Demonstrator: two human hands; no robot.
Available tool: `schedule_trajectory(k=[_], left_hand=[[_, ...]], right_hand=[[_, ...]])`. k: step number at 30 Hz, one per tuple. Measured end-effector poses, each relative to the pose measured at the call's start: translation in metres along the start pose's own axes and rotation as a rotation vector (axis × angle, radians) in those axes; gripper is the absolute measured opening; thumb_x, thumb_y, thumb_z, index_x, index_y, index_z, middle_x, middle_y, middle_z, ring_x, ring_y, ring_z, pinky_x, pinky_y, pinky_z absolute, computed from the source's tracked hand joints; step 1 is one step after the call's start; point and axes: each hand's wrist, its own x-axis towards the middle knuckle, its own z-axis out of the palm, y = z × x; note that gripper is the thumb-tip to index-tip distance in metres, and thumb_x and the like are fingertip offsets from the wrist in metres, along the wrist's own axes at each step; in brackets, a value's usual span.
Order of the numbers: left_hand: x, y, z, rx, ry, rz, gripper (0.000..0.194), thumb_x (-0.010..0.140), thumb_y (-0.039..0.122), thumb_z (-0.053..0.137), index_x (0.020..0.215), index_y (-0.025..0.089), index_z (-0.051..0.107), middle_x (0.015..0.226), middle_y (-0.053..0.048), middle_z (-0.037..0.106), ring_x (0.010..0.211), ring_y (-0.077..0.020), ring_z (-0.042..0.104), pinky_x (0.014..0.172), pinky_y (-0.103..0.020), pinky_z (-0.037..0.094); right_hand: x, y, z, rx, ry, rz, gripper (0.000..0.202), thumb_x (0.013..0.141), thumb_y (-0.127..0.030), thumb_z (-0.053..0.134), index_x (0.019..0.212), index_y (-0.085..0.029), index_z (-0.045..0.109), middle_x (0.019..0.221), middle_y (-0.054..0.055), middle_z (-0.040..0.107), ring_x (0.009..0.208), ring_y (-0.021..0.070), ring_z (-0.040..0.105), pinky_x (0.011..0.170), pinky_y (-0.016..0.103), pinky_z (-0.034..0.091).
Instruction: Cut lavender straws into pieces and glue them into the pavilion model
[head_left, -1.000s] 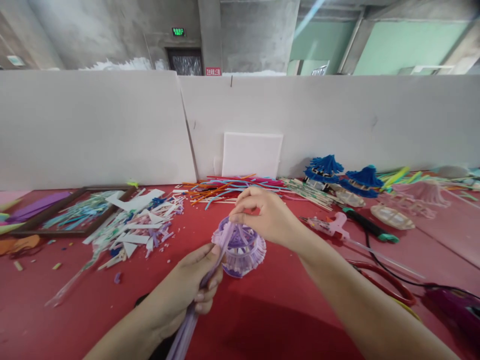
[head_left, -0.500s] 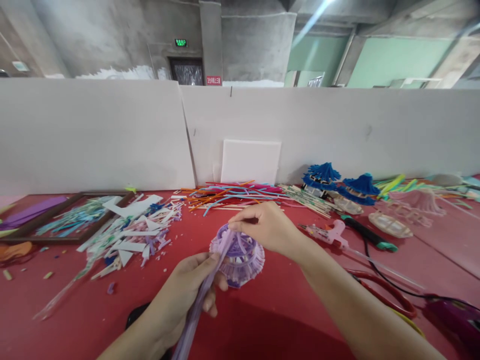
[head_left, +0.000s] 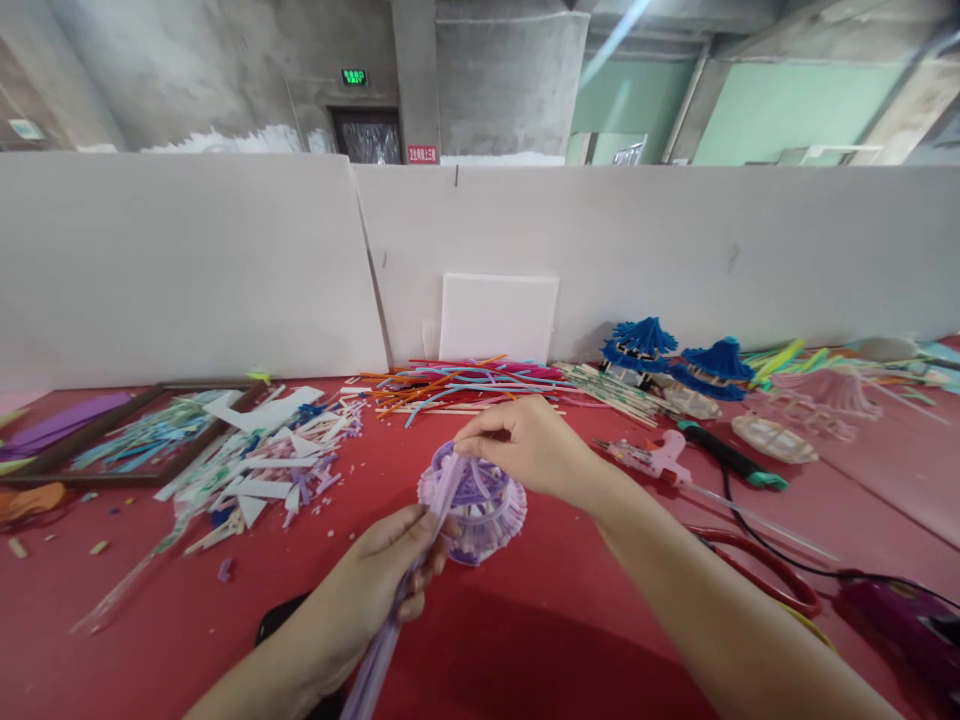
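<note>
At the far left of the red table (head_left: 150,640) lies a dark wooden frame (head_left: 142,400) holding purple and teal strips, and just beside it a loose heap of white and pastel paper offcuts (head_left: 262,450) spreads toward the middle. Nearer the camera, the left hand (head_left: 382,575) is closed in a pinch around a long lilac plastic strip (head_left: 390,625), which runs up from the lower edge of the view to a small round lilac basket-like piece woven from strips (head_left: 472,505). That piece sits low over the table in the centre, between the two hands (whether it touches the cloth cannot be told). The right hand (head_left: 525,445) rests on its upper rim, thumb and forefinger pressed together on the strip ends there. Behind the hands a bundle of orange, blue and pink sticks (head_left: 465,385) lies against the white partition (head_left: 187,260), below a white square board (head_left: 499,318). Further right are a pink glue gun (head_left: 660,460), two blue tasselled pieces (head_left: 679,355), and a red cable loop (head_left: 772,580).
</note>
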Motion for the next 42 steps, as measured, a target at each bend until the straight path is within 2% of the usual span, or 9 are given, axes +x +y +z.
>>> schedule_trajectory(k=[3,8,13,18,28,38,42], left_hand=[[-0.001,0.005,0.001,0.018,0.002,-0.043,0.052,0.062,0.061,0.073,0.079,0.015,0.056,0.061,0.006,0.046,0.05,-0.0036,0.03,0.041,-0.016,0.019],[-0.003,0.016,0.002,0.056,-0.069,-0.1,0.05,0.062,0.06,0.071,0.073,0.018,0.045,0.056,0.009,0.042,0.044,-0.0012,0.021,0.04,-0.016,0.01],[0.002,0.015,0.002,0.034,-0.082,-0.102,0.049,0.061,0.055,0.072,0.073,0.02,0.04,0.052,0.011,0.038,0.042,-0.0008,0.018,0.039,-0.016,0.008],[0.008,0.009,0.001,-0.004,-0.08,-0.112,0.045,0.063,0.051,0.072,0.075,0.019,0.043,0.051,0.011,0.038,0.042,-0.0008,0.017,0.039,-0.015,0.008],[0.005,0.006,0.004,-0.023,-0.107,-0.081,0.037,0.07,0.049,0.067,0.074,0.018,0.046,0.05,0.01,0.039,0.04,-0.001,0.017,0.039,-0.016,0.008],[0.006,0.005,0.006,-0.051,-0.099,-0.075,0.042,0.066,0.051,0.072,0.073,0.017,0.049,0.051,0.009,0.042,0.041,-0.0006,0.021,0.039,-0.016,0.009],[0.005,0.001,0.007,-0.055,-0.121,-0.061,0.047,0.065,0.055,0.073,0.081,0.015,0.053,0.055,0.008,0.043,0.043,-0.0008,0.022,0.039,-0.015,0.011]], right_hand=[[0.0,-0.001,0.0,0.015,-0.001,0.017,0.015,0.08,-0.014,0.064,0.081,-0.023,0.077,0.079,-0.002,0.077,0.072,0.0127,0.07,0.064,0.02,0.048],[0.0,-0.001,-0.001,0.007,0.003,0.004,0.017,0.08,-0.013,0.064,0.08,-0.023,0.077,0.079,-0.002,0.077,0.071,0.0126,0.07,0.066,0.021,0.049],[-0.001,-0.001,-0.001,-0.013,0.005,-0.009,0.018,0.081,-0.013,0.063,0.081,-0.023,0.077,0.081,-0.001,0.077,0.072,0.0127,0.071,0.068,0.022,0.05],[-0.002,-0.005,-0.001,-0.087,0.049,-0.05,0.019,0.081,-0.013,0.064,0.085,-0.025,0.078,0.087,-0.002,0.078,0.083,0.0146,0.072,0.074,0.023,0.051],[-0.004,-0.007,-0.005,-0.052,0.022,0.02,0.021,0.081,-0.013,0.063,0.086,-0.027,0.077,0.089,-0.003,0.078,0.082,0.0149,0.073,0.074,0.024,0.053],[-0.003,-0.009,-0.007,-0.063,-0.003,0.044,0.015,0.081,-0.015,0.065,0.084,-0.023,0.078,0.084,-0.001,0.078,0.077,0.0149,0.072,0.07,0.023,0.051],[-0.003,-0.009,-0.008,-0.067,-0.008,0.046,0.016,0.081,-0.015,0.064,0.084,-0.023,0.077,0.084,-0.001,0.078,0.076,0.015,0.072,0.069,0.024,0.051]])
